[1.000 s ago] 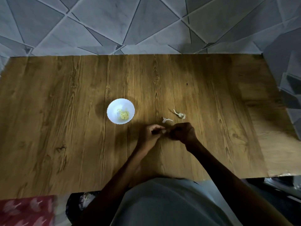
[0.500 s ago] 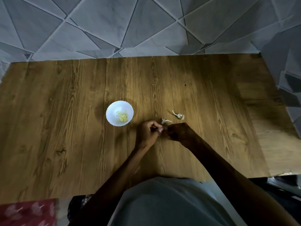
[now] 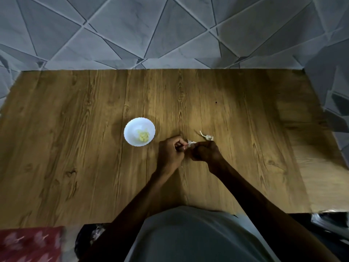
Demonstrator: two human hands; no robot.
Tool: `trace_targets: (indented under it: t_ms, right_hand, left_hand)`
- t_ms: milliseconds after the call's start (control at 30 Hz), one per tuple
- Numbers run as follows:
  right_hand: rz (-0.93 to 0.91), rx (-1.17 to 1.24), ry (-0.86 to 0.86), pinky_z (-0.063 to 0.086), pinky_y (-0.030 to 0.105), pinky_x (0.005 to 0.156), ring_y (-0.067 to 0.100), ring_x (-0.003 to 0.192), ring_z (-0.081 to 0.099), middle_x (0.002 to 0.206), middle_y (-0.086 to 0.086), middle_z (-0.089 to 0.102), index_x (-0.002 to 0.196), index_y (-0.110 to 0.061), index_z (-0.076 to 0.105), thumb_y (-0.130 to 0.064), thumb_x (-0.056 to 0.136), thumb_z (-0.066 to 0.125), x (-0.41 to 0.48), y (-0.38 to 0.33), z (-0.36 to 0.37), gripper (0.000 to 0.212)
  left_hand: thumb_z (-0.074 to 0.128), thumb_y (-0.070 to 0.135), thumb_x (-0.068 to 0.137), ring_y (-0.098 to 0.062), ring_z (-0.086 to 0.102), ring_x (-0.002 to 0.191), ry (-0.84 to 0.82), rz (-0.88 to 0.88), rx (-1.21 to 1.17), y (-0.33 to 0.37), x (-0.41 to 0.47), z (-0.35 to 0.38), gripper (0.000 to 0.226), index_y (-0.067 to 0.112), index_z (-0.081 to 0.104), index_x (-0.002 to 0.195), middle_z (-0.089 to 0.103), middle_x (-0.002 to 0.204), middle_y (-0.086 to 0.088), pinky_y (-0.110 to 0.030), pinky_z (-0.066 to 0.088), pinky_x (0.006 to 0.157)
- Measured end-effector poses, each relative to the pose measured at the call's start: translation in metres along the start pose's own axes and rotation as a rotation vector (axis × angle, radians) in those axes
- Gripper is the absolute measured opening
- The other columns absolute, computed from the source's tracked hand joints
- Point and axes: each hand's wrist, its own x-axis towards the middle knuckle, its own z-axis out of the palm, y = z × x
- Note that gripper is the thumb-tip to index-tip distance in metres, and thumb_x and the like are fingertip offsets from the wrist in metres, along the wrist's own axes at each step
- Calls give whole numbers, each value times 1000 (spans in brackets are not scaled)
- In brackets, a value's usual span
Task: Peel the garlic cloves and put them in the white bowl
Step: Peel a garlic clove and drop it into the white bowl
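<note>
Change: the left hand [image 3: 170,154] and right hand [image 3: 204,153] sit a little farther from the body than a second ago. The small scrap [image 3: 192,142] that then lay clear of the fingertips now meets them in view. The bowl [image 3: 130,127] and the larger peel [image 3: 207,137] have not moved, and both grips stay as they were.
Left hand: back up, fingers curled inward, grip closed on the clove [image 3: 190,146] at the fingertips.
Right hand: in shadow, knuckles up, fingers curled, grip pinching the same clove from the other side.
Clove: held between the two sets of fingertips, low over the worktop [image 3: 75,129], right of the bowl. Only a pale sliver shows, so how much skin it keeps cannot be told.
Bowl: white, round, smooth and glossy, with a faintly wavy rim. It stands on the worktop just left of the left hand, apart from it.
Peeled cloves [image 3: 143,136]: a small heap, pale yellow and smooth, in the bowl's bottom toward its right side.
Peel: dry, papery, off-white and curled, with a thin stalk pointing up-left. It lies on the worktop just beyond the right hand.
Scrap: thin, whitish, flaky.
Worktop: brown wood grain, matt, with long streaks and knots running away from the person.
Wall [image 3: 170,35]: grey marbled tiles cut in triangles, with thin pale joints.
Shirt [image 3: 188,233]: plain grey cloth at the near edge.
Cloth [image 3: 28,242]: red with a pale pattern, blurred, bottom left.
</note>
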Motion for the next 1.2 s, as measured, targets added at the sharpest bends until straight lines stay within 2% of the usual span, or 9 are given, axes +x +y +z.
trace_targets:
  t_ms: [133,233,333,467,533,667,867,1067,1200]
  right_hand:
    - [-204,-325,-12,53,30,61,16,63,63,69,3,66,78,-10,65,11,84,57,-1,-2,-1,24]
    - [-266,-426,-29,47,19,57,12,64,58,70,-3,61,76,-12,61,9,88,55,-1,-3,1,24]
    - [-129,-275,-130,45,26,60,14,65,54,70,5,58,78,-9,61,-3,94,54,2,-4,0,20]
    - [27,3,-323,42,30,63,18,67,48,76,13,51,94,0,61,-5,95,50,6,-1,-5,12]
    - [146,181,-367,39,27,61,15,64,46,74,9,50,93,-1,58,-1,94,46,6,-2,-2,12]
    - [274,440,-380,40,25,62,14,66,48,75,6,51,86,-8,55,-4,99,40,2,-8,-2,21]
    - [-326,-437,21,61,39,58,16,60,71,75,8,74,84,-5,74,-14,93,67,12,12,-2,14]
    - [-396,-539,76,60,28,54,10,62,71,80,5,74,87,-9,73,-6,88,70,9,6,-5,4]
    - [-417,-264,-32,62,31,64,19,76,73,86,8,74,95,-1,73,4,86,68,4,0,-9,11]
  left_hand:
    - [53,-14,84,-14,68,86,-173,-609,-553,6,2,-4,29,8,71,89,73,89,-3,-20,55,79]
    - [46,-19,86,-16,67,87,-244,-763,-794,4,6,-8,31,2,67,91,71,91,-8,-20,57,75]
    - [52,-20,84,-12,66,81,-198,-480,-505,5,-2,-9,26,1,68,90,70,87,-8,-15,55,68]
    - [67,-8,80,4,65,74,-52,-11,-90,-1,-3,-6,28,20,71,82,70,77,13,-8,44,69]
    - [70,-4,82,0,65,70,-38,-78,-170,1,-4,-7,21,18,71,83,71,76,8,-14,49,69]
    - [63,-9,86,-22,68,84,-160,-549,-642,1,-5,-13,18,5,69,96,71,87,-10,-32,53,87]
    - [74,3,83,-23,71,89,-127,-436,-485,-11,-6,-15,19,1,72,102,74,97,-18,-27,58,80]
    - [73,5,84,-15,71,91,-148,-399,-446,-12,-1,-14,19,6,74,104,75,97,-6,-22,57,80]
    - [71,-1,84,-17,71,88,-132,-404,-488,-8,1,-13,20,2,74,103,75,96,-11,-25,58,82]
